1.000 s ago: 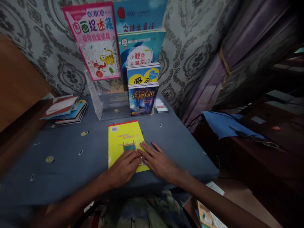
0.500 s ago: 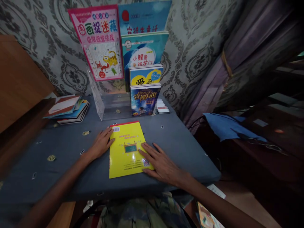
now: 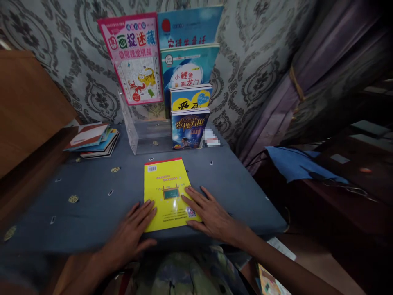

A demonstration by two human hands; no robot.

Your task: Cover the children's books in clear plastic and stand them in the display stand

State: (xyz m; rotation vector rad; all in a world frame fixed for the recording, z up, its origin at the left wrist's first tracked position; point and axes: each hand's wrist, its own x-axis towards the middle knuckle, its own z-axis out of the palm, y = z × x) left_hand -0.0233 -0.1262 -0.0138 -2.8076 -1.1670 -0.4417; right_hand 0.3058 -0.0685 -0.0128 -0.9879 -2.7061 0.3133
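Observation:
A yellow book (image 3: 166,200) with a red top edge lies flat near the front of the cloth-covered table (image 3: 233,192). Its barcode is at the top left, and a small green board is printed in the middle. My left hand (image 3: 133,227) rests at the book's lower left edge, fingertips on the cover, thumb apart and slightly blurred. On the right side of the book my right hand (image 3: 211,215) lies flat with its fingers spread, partly over the printed square code. Neither hand grips anything.
Behind the book stands a clear display rack (image 3: 132,127). It holds a pink picture book (image 3: 135,61) and several blue books, with a dark blue one (image 3: 188,129) in front. A book stack (image 3: 95,140) lies at the left. A blue cloth (image 3: 291,164) hangs at the right.
My left hand has slid down from the book's upper left edge toward its lower left corner. My right hand and the book stay in place; the view has shifted slightly.

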